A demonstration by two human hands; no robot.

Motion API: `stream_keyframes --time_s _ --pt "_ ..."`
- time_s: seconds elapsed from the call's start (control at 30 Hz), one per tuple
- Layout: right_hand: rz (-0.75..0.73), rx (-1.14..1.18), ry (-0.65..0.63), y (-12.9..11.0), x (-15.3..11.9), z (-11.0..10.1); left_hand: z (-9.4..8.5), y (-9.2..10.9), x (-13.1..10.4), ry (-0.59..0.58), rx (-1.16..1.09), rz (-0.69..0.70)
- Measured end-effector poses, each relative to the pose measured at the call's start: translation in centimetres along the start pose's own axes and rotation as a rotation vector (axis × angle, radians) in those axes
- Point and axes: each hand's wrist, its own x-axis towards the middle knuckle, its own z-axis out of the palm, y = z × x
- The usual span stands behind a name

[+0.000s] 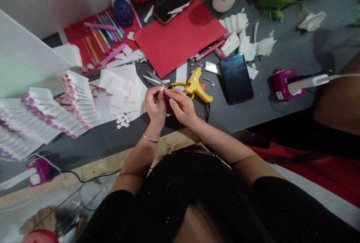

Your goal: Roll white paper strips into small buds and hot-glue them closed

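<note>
Two hands meet: the left hand [155, 107] pinches a small white piece [162, 89] at its fingertips; the right hand [182, 107] is right beside it, though I can't tell whether it grips too. A light, steady pinch should avoid crushing the piece. Just beyond the grip lie scissors [152, 80] and a glue gun [194, 84], best kept off the knuckles; farther off, red paper [180, 35].

Dim light in my head view, bluish sheen on smartphone [236, 78], soft shadow on red paper [180, 36], edges stretched, fine detail smeared
</note>
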Motion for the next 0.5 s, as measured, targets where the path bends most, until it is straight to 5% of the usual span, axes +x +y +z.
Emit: stream_keyframes --time_s 0.13,0.23,0.37,0.5 --pt "-0.038 -0.099 -0.08 -1.3 0.5 -0.6 0.4 -0.2 0.2 0.053 -0.038 -0.023" --pt "-0.084 -0.313 -0.059 -2.5 0.9 -3.2 0.6 -0.3 0.4 0.1 -0.073 0.009" --pt "0.109 -0.748 0.016 -2.3 0.8 -7.6 0.9 -0.5 0.5 0.03 -0.142 -0.006" --pt "0.235 -0.923 -0.089 0.3 0.0 -9.5 1.1 -0.8 0.4 -0.025 -0.232 0.001"
